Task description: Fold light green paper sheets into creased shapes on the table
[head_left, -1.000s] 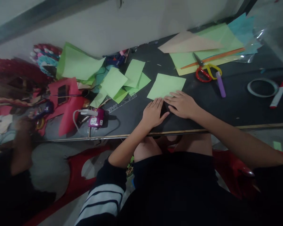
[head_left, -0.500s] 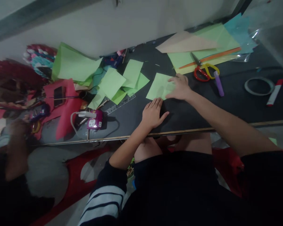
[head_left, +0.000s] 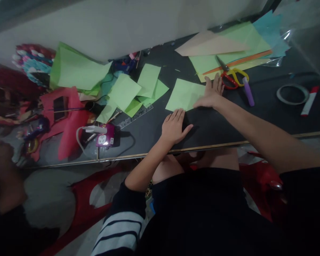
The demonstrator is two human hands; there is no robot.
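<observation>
A light green sheet of paper lies flat on the dark tabletop in front of me. My left hand rests palm down at its near edge, fingertips by the paper's lower border and thumb spread to the right. At the paper's right side is my right hand, open, its thumb side against the sheet's edge and its fingers pointing toward the scissors. Those scissors, with one red and one yellow handle loop, lie just beyond my right fingertips. Neither hand grips anything.
A purple glue-stick-like tube, a tape roll and a red-and-white marker lie to the right. Green paper pieces partly cover a clear ruler. A purple power adapter sits near the front edge. Another person's hand is far left.
My right hand has slid right across the green paper to its right edge, uncovering more of the sheet. My left hand has stayed nearly in place. The other person's hand has moved left.
</observation>
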